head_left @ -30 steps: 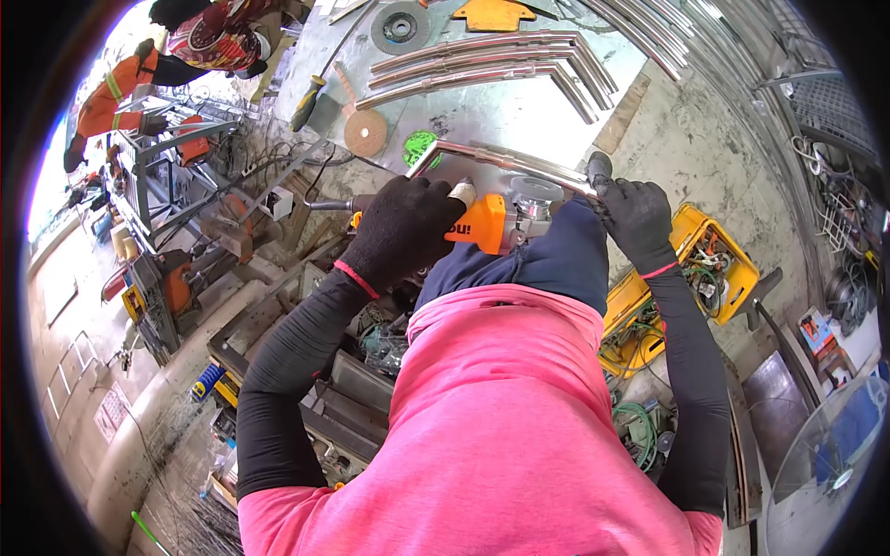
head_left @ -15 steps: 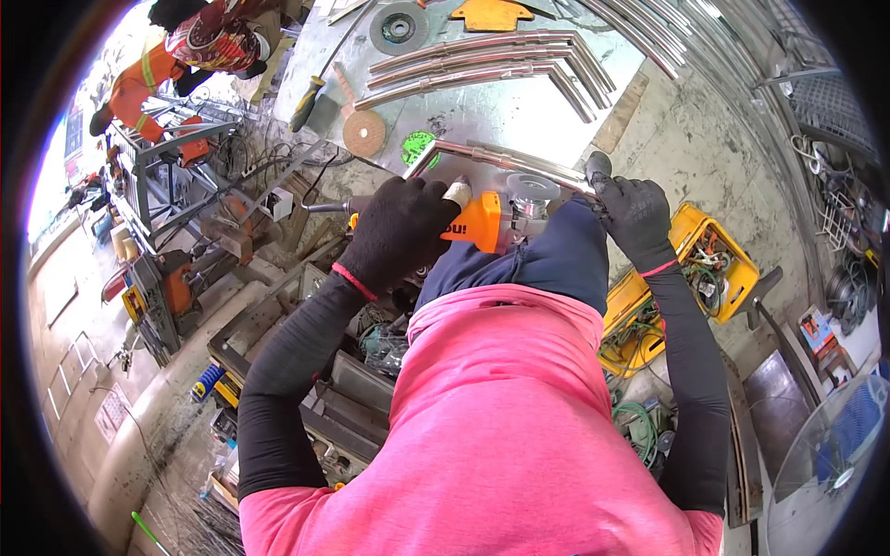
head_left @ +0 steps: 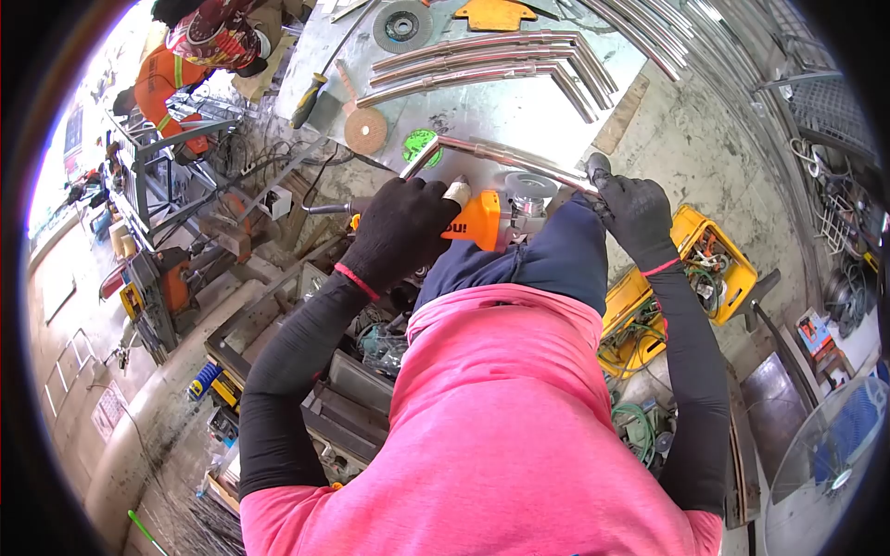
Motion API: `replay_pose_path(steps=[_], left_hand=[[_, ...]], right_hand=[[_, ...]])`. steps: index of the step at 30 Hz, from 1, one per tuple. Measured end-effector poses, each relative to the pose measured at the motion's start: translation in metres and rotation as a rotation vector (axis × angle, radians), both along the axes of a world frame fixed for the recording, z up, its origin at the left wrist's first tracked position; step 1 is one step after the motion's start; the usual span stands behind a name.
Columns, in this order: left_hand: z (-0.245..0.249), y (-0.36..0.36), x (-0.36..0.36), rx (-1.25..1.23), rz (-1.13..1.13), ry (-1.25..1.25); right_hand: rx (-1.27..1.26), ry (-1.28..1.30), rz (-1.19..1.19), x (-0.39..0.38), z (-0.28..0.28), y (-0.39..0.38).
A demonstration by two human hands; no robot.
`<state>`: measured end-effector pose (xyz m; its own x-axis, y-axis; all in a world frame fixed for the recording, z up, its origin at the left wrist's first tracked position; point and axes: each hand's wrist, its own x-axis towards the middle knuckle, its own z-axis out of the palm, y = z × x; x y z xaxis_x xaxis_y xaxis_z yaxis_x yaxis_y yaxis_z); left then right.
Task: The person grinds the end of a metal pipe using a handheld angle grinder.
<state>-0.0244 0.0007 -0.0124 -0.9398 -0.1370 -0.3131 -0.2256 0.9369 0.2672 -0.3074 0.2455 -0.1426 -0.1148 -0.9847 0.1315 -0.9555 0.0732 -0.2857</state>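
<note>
My left hand (head_left: pixel 400 227), in a black glove, grips the body of an orange angle grinder (head_left: pixel 482 221). The grinder's round head (head_left: pixel 530 188) sits just under a bent shiny steel tube (head_left: pixel 501 156) that lies on the metal table (head_left: pixel 519 111). My right hand (head_left: pixel 635 211), also in a black glove, is closed on the right end of that tube, beside my raised knee in dark blue trousers (head_left: pixel 556 255).
Several more bent steel tubes (head_left: pixel 482 60) lie farther back on the table, with grinding discs (head_left: pixel 366 130), a green disc (head_left: pixel 419 144) and a grey wheel (head_left: pixel 400 26). A yellow crate (head_left: pixel 705 255) of cables stands at right. A person in orange (head_left: pixel 181 69) works at far left among machines.
Both hands stay where they were on the grinder and the tube. The person in orange at far left has shifted toward the right.
</note>
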Motion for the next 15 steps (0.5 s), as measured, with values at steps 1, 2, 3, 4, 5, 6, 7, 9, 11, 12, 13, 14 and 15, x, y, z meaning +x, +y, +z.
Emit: replay_pose_path(steps=[1, 2, 3, 4, 5, 6, 7, 9, 11, 12, 13, 14, 15], left_hand=[[0.000, 0.000, -0.003, -0.001, 0.021, -0.001], [0.001, -0.001, -0.004, 0.000, 0.021, 0.001], [0.002, -0.001, -0.004, 0.025, 0.011, -0.040], [0.002, -0.002, -0.004, 0.049, 0.001, -0.082], [0.003, -0.002, -0.001, 0.048, 0.000, -0.082], [0.003, -0.001, 0.002, 0.030, -0.015, -0.069], [0.003, 0.001, 0.004, 0.015, -0.032, -0.055], [0.005, 0.003, 0.003, 0.017, -0.030, -0.045], [0.005, 0.004, 0.004, 0.015, -0.023, -0.035], [0.004, 0.004, 0.004, 0.012, -0.018, -0.029], [0.003, 0.005, 0.005, 0.009, -0.011, -0.023], [0.003, 0.005, 0.005, 0.009, -0.011, -0.022], [0.002, 0.005, 0.004, 0.004, -0.008, -0.029]], right_hand=[[0.006, 0.000, -0.007, 0.000, 0.001, -0.001], [0.014, -0.001, -0.015, 0.000, 0.001, -0.001], [0.015, 0.001, -0.015, -0.002, -0.004, 0.002], [0.060, -0.033, -0.006, -0.006, -0.014, 0.006], [0.103, -0.067, 0.002, -0.006, -0.010, 0.001], [0.100, -0.068, -0.001, -0.006, -0.005, -0.001], [0.158, -0.161, -0.037, -0.007, 0.000, -0.002], [0.220, -0.254, -0.076, -0.007, 0.011, -0.006], [0.314, -0.238, -0.086, -0.008, 0.014, -0.008], [0.312, -0.237, -0.086, -0.007, 0.014, -0.008], [0.311, -0.230, -0.086, -0.007, 0.015, -0.009], [0.310, -0.224, -0.086, -0.007, 0.015, -0.009], [0.309, -0.223, -0.086, -0.006, 0.015, -0.009]])
